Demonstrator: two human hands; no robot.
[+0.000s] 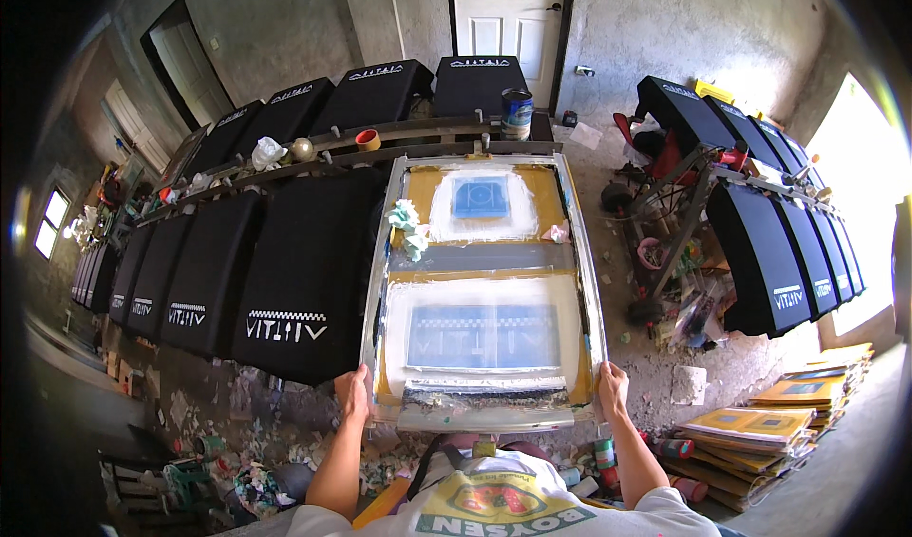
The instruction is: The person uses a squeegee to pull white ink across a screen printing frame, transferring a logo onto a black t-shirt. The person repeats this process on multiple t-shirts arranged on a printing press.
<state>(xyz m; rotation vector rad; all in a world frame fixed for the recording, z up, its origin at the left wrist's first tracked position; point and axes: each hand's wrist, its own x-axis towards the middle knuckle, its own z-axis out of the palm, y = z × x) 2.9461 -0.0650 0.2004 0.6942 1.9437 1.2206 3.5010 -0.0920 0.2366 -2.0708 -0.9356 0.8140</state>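
A screen-printing frame (587, 280) lies lengthwise in front of me. My left hand (352, 394) grips its near left corner, and my right hand (613, 391) holds the near right corner, fingers wrapped round the edges. Two blue stencil areas show in its mesh: a small far one (480, 198) and a wide near one (484, 335), each bordered in white. Crumpled pale green paper (404, 216) sits on the left side, and a pinkish wad (556, 234) on the right. Dark and white ink smears the near end. Whatever lies under the frame is hidden.
Black printed fabric panels (302, 271) line the rack to my left, with others (763, 252) at right. A paint can (516, 114) and tape roll (368, 140) stand on the far rail. Stacked screens (760, 423) lie at lower right; scraps (247, 480) litter the floor.
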